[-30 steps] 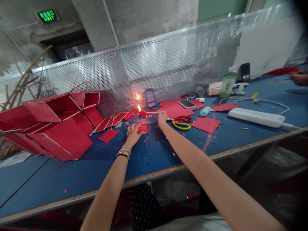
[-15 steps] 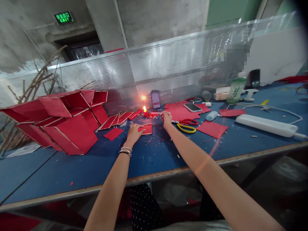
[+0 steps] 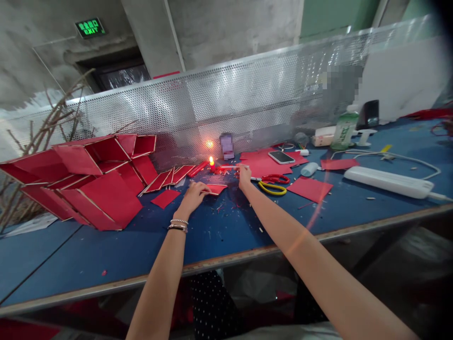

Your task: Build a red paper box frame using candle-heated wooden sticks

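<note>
At the near side, across the lower middle, the blue table [image 3: 198,250] ends in a worn edge. The left hand [image 3: 192,196] comes in over it, thumb and fingertips closed on the left end of a small red card [image 3: 216,189] in the middle of the frame, seemingly to steady it at a tilt while most of its face stays uncovered. The right hand [image 3: 244,176], right of the card, has its fingers together on the right end of a thin white stick [image 3: 230,167]. Held that way, the fingers seem kept clear of the flame: the stick's far end points left at the lit candle [image 3: 212,167]. Whether it touches cannot be told. Scissors [image 3: 272,192] lie just beside the right hand, probably for easy reach. Beyond the candle, a phone [image 3: 227,145] leans upright near the mesh screen [image 3: 244,99], perhaps to be looked at.

Against half a second ago, the card shows as a narrower, slanted strip rather than a fuller face; the stick is held much as it was.
</note>
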The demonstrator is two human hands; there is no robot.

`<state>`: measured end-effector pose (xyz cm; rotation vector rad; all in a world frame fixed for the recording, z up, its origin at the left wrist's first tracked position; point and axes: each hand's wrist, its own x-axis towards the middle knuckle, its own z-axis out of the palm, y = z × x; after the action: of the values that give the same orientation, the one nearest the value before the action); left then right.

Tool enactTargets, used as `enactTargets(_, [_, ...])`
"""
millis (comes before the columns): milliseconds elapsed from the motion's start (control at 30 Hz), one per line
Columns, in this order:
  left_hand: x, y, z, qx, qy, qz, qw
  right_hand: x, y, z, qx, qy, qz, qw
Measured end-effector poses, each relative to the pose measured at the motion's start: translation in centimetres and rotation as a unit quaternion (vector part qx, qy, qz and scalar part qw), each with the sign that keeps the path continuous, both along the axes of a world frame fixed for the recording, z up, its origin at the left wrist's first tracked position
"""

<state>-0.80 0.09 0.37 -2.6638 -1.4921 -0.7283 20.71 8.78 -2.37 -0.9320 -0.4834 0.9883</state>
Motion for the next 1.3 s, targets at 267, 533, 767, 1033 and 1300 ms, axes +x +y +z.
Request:
enactTargets(267, [-0.6,-0.4,0.2,0.010,0.003,0.013,1.000,0.0,-0.1,0.0,-0.001,0.009,0.002,1.000])
enactTargets(533, [-2.4,0.4,-0.2,-0.006,-0.013,0.239,0.971,0.0,-0.3,0.2,0.007,0.014,0.008,1.000])
enactTargets(767, [-4.9,1.7,-1.7,-0.101,0.031,0.352,0.930,-0.4,-0.6,0.1,0.037,-0.025,0.016,0.999])
enactTargets(1033, [-5.4,3.1,-1.3,-0.055,0.039,0.399,0.914,-0.5,-0.2,-0.5,0.052,-0.050,0.035,0.997])
enactTargets(1300, [-9.3,5.5,-2.0,0.030,0.027,0.410,0.911,-1.0,-0.3,-0.6,0.068,-0.056,0.068,0.994])
